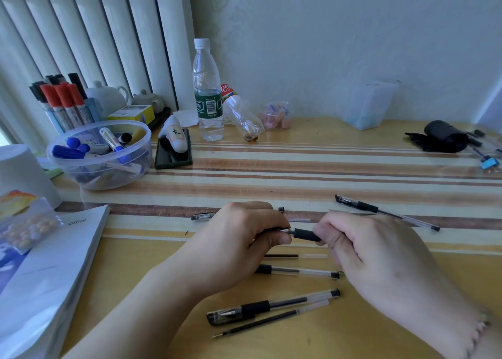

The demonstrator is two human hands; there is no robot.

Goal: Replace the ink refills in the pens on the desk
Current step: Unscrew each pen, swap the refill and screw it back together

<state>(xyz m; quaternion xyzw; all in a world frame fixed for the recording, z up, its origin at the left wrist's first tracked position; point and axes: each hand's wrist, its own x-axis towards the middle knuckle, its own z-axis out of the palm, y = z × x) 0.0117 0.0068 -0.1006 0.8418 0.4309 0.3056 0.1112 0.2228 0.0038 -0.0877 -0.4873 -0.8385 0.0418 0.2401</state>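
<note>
Striped desk (298, 166), clear tub (99, 155) of markers, possibly erasers in jar (277, 114), both hands (239, 239) (380, 252) pinching pen (304, 234).

Soft, cool daylight comes from the far left, where the white vertical blinds (89, 33) glow pale. The glossy striped yellow wooden surface (312, 163) carries a faint sheen along its far edge. Shadows are weak and diffuse, darkest under the two hands. Wide-angle distortion bends the blinds and the surface's stripes toward the frame edges. The picture is slightly soft, blurrier at the right corners.
</note>
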